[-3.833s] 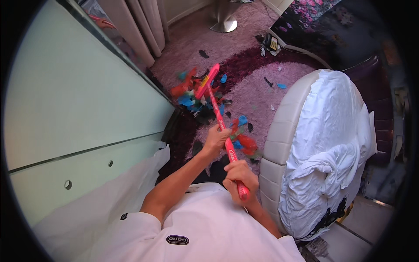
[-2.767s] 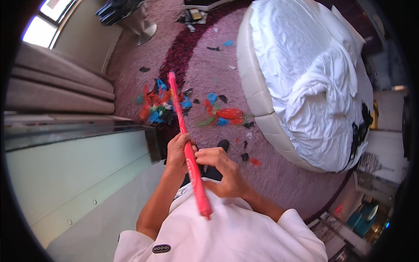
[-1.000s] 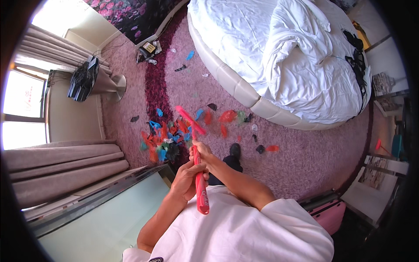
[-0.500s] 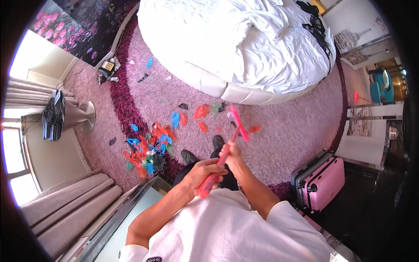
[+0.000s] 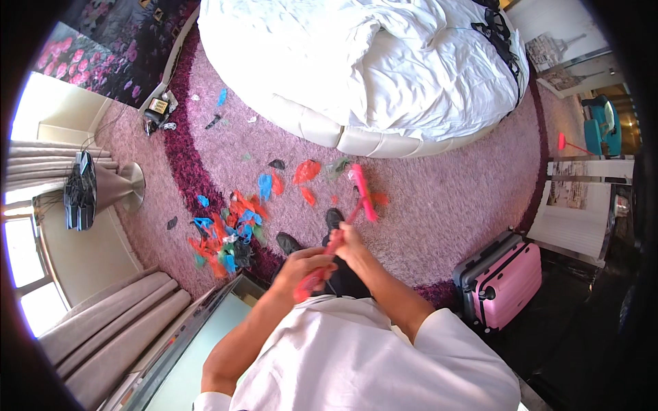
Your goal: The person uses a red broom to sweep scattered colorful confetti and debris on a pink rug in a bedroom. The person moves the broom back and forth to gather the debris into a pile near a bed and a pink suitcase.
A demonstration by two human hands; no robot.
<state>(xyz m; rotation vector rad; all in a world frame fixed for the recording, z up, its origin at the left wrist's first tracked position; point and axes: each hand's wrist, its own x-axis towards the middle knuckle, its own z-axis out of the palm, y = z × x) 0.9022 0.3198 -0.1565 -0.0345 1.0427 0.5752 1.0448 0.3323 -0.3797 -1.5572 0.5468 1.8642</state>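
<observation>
Both my hands grip the red handle of a broom [image 5: 363,193] with a narrow pink head. My right hand [image 5: 348,244] is wrapped round the handle higher up, nearer the head. Closer to my body, my left hand [image 5: 302,268] closes on the lower part, and the handle's end sticks out below it. The head is over the pinkish carpet in front of my shoes, beside a red scrap [image 5: 379,198]. To the left lies a heap of crumpled plastic bags [image 5: 233,233] in red, blue, green and black. Several loose pieces, among them a red one [image 5: 306,171], lie farther out.
A round bed [image 5: 322,130] with white sheets fills the far side. Pink and grey suitcases [image 5: 507,284] stand at the right. On the left are a conical metal stand [image 5: 116,187] and grey curtains [image 5: 116,329]. A glass-topped cabinet [image 5: 199,363] is near my left side.
The broom and both hands have shifted slightly left and toward my body. The view has moved a little too. My grip stays the same.
</observation>
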